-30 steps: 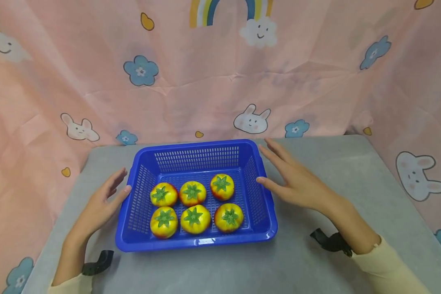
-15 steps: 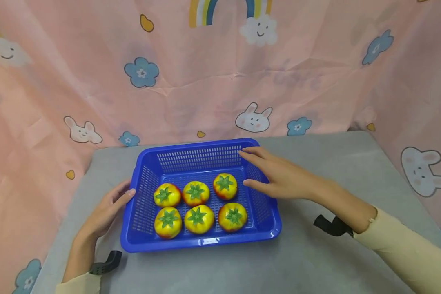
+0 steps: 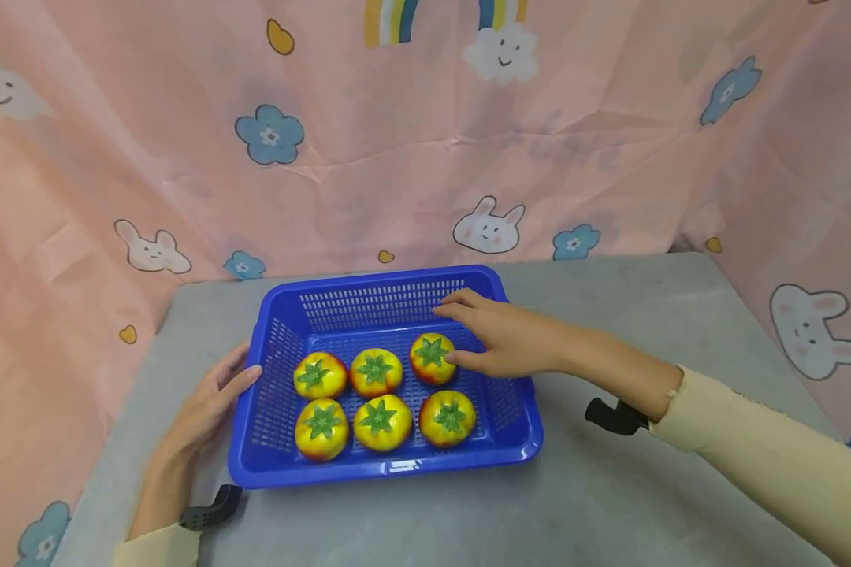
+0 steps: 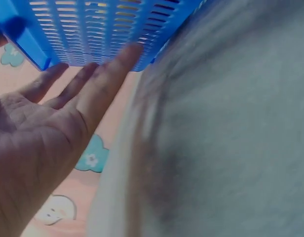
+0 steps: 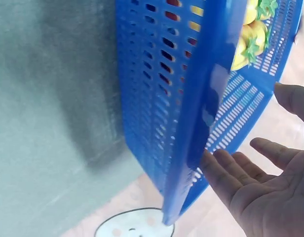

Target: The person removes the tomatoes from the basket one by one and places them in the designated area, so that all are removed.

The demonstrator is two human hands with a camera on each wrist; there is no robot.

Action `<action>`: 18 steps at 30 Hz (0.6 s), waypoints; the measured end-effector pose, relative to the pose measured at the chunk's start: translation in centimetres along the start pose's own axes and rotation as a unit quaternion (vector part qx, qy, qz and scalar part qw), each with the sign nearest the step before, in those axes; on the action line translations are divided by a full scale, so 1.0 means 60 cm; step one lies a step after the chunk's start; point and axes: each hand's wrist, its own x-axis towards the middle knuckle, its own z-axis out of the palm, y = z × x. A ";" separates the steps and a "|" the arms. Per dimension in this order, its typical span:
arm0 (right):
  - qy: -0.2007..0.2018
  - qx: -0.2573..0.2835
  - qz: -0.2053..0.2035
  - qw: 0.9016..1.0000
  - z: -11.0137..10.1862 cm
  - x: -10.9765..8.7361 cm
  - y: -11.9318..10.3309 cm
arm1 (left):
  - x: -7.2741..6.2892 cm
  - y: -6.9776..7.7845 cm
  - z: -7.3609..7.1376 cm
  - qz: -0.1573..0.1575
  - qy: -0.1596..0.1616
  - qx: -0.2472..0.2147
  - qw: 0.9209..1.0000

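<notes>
A blue plastic basket (image 3: 390, 470) with slotted walls holds several glossy yellow-and-red fruits with green star-shaped tops, standing in two rows. My left hand (image 3: 204, 405) is at its left side, thumb tip on the rim and straight fingers (image 4: 100, 91) along the outer slotted wall. Over the right rim reaches my right hand (image 3: 514, 339), fingers extended and spread above the inside. Its thumb tip overlaps the edge of the back right fruit (image 3: 432, 359) in the head view. In the right wrist view, nothing is between the right fingers (image 5: 231, 173).
The basket stands on a grey table (image 3: 624, 311). A pink printed cloth (image 3: 369, 189) hangs behind and at both sides. Each wrist wears a black camera mount, such as the one at the right wrist (image 3: 615, 416).
My right hand has moved left from outside the right rim to above the back right fruit. My left hand has come against the basket's left side, its thumb on the rim.
</notes>
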 end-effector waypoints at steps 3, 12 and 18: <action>-0.009 -0.005 -0.002 1.000 0.000 0.011 -0.010 | 0.002 -0.008 -0.001 0.013 -0.023 -0.067 0.997; -0.044 -0.036 0.029 0.998 0.002 0.035 -0.033 | 0.005 -0.016 0.006 0.027 -0.038 -0.122 0.991; -0.064 -0.032 0.038 0.997 0.005 0.051 -0.037 | 0.003 -0.019 0.010 0.038 -0.050 -0.145 0.987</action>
